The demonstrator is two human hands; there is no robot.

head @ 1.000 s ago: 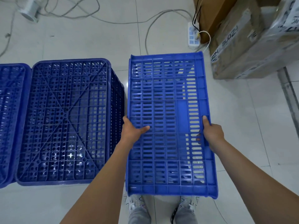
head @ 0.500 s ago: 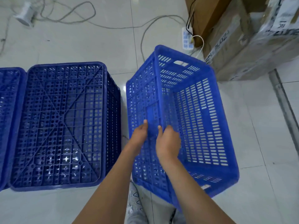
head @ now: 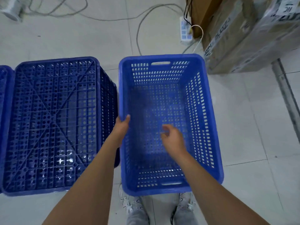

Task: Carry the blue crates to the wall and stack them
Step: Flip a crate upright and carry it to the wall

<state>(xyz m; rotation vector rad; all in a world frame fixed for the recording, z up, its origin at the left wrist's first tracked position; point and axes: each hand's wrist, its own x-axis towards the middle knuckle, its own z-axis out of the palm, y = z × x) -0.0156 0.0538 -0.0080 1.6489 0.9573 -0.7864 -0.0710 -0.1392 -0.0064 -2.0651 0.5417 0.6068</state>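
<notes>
Left hand (head: pixel 122 125) clamped on crate (head: pixel 209 114) left rim; right hand (head: pixel 172 138) over crate's inside, fingers loosely curled, holding nothing.

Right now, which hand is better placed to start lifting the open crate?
Left. The left hand already grips the left rim of the upright crate, thumb hooked over the edge. The right hand hovers loosely inside the crate, blurred and holding nothing; it must first reach the right rim.
</notes>
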